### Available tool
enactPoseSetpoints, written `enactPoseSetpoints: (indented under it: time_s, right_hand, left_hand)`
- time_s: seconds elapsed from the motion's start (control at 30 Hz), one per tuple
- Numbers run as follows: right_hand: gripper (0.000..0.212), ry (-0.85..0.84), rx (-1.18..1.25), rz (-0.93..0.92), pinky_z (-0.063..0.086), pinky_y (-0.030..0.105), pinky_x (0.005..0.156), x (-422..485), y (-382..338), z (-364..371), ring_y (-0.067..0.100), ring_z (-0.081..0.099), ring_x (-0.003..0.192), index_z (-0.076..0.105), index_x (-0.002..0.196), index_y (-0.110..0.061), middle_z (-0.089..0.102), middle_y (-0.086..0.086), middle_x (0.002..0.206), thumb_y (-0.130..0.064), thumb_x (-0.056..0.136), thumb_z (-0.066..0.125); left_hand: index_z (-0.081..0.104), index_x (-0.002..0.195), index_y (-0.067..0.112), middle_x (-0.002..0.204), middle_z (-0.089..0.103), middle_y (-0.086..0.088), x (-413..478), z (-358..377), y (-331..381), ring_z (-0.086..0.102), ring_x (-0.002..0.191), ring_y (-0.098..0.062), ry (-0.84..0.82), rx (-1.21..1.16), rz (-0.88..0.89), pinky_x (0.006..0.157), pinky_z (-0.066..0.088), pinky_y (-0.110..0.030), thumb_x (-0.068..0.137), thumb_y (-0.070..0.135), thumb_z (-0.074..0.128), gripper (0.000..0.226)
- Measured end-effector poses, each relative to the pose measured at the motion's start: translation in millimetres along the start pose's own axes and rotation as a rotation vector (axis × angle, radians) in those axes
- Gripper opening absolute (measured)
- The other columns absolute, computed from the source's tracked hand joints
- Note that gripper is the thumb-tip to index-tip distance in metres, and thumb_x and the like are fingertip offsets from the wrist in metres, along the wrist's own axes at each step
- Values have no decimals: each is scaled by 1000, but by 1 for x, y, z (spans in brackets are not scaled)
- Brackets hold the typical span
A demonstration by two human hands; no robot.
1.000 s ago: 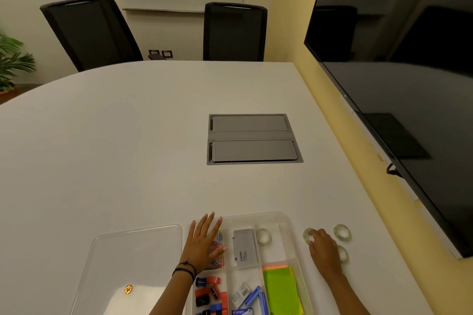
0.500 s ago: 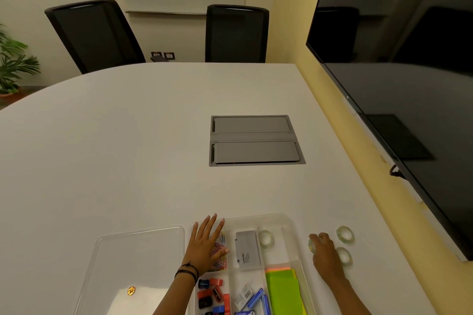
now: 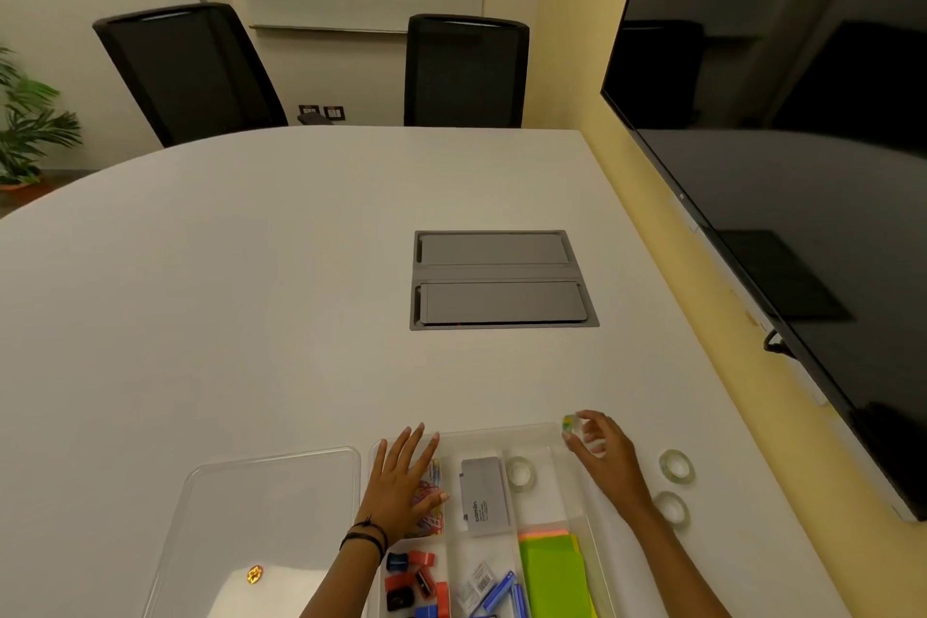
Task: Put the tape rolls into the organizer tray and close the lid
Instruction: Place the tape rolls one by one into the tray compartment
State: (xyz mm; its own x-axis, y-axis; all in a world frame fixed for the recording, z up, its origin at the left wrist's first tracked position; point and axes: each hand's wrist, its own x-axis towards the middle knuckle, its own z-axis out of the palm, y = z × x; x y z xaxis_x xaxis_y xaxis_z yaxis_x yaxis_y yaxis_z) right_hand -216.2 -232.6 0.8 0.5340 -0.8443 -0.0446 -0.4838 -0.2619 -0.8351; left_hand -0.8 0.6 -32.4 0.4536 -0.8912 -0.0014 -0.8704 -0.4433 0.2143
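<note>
From my head camera, my right hand [image 3: 604, 449] hovers over the far right corner of the clear organizer tray [image 3: 481, 434], fingers curled around a clear tape roll [image 3: 572, 426] pinched between thumb and fingertips, held just above the tray's rim. My left hand [image 3: 404, 482] lies flat and spread wide open, palm down, holding nothing, pressed on the tray's far left compartment over a bundle of colored clips [image 3: 431, 502]. One tape roll [image 3: 520, 472] already sits in the tray's far right compartment, between my two hands and just beside a grey box [image 3: 484, 494] in the middle compartment. Two more tape rolls lie on the white table [image 3: 251, 291] to the right of the tray, outside it: one [image 3: 676, 465] farther from me near the table's right edge, the other [image 3: 670, 507] nearer me, close to my right wrist. The transparent lid [image 3: 261, 527] lies flat on the table just to the left of the tray, beside my left forearm, with a small gold sticker [image 3: 255, 574] on it. Green sticky notes [image 3: 552, 577] fill the tray's near right compartment.
</note>
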Motion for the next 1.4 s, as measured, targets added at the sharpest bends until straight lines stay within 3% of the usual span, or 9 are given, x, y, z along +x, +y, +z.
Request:
enactPoseSetpoints:
  time_s: [0.2, 0.4, 0.57, 0.77, 0.93, 1.0, 1.13, 1.23, 1.4]
  right_hand:
    - [33, -343, -227, -146, 46, 12, 77, -6, -14, 15, 11, 57, 90, 55, 111, -20, 56, -2, 104, -30, 83, 69]
    - [38, -495, -633, -253, 45, 28, 86, -11, -10, 29, 21, 51, 111, 45, 127, -9, 45, 10, 127, 0, 90, 47]
    - [53, -487, -727, -264, 44, 29, 83, -13, -7, 40, 21, 49, 111, 45, 126, -10, 45, 10, 129, 16, 81, 38]
    - [46, -493, -638, -268, 45, 26, 86, -12, -1, 40, 20, 52, 112, 50, 123, -9, 45, 8, 130, 13, 84, 40]
    - [34, -199, -525, -361, 44, 15, 87, -11, -2, 16, 13, 59, 107, 60, 112, -10, 60, 3, 119, 8, 87, 47]
    - [35, -39, -495, -314, 42, 18, 91, -14, 5, 1, 19, 60, 109, 62, 112, -6, 63, 7, 118, 12, 84, 51]
    - [41, 151, -468, -109, 45, 39, 103, -30, 37, -33, 34, 52, 122, 59, 119, -2, 55, 18, 131, 14, 82, 54]
    - [49, 102, -492, 106, 41, 50, 108, -44, 61, -49, 41, 35, 135, 46, 133, -2, 37, 25, 145, 5, 86, 57]
    - [60, 7, -638, 316, 30, 45, 114, -60, 85, -56, 38, 26, 140, 29, 144, -10, 27, 23, 152, -12, 90, 56]
  left_hand:
    - [-6, 146, 29, 132, 57, -12, 1, -1, 1, -25, 140, -11, 2, 10, -9, 112, -14, -34, 89, 67, 4, 70]
    - [-8, 145, 31, 133, 55, -13, 1, 1, 1, -27, 139, -8, -1, -24, 6, 111, -17, -32, 88, 69, 7, 70]
    - [-7, 145, 32, 135, 53, -13, 1, 2, 0, -26, 139, -7, -4, -29, 7, 111, -17, -32, 88, 69, 8, 70]
    - [-5, 145, 33, 137, 51, -14, 1, 4, 0, -25, 139, -6, -2, -53, 16, 111, -14, -33, 88, 69, 10, 69]
    - [-6, 145, 35, 150, 31, -7, 2, 6, -1, -25, 138, -3, 9, -84, 31, 111, -16, -30, 87, 70, 12, 70]
    - [-8, 144, 35, 139, 47, -15, 1, 5, -1, -26, 138, -3, 15, -91, 36, 111, -19, -29, 87, 70, 12, 69]
    - [-6, 145, 34, 135, 52, -18, 1, 5, -1, -25, 139, -4, 17, -90, 35, 111, -18, -30, 88, 69, 11, 69]
    - [-2, 145, 32, 135, 50, -17, 3, 5, -1, -22, 140, -6, 3, -94, 30, 112, -17, -31, 89, 69, 11, 69]
    - [-6, 145, 33, 135, 52, -17, 4, 8, -3, -26, 139, -5, -20, -79, 18, 111, -20, -29, 87, 70, 10, 71]
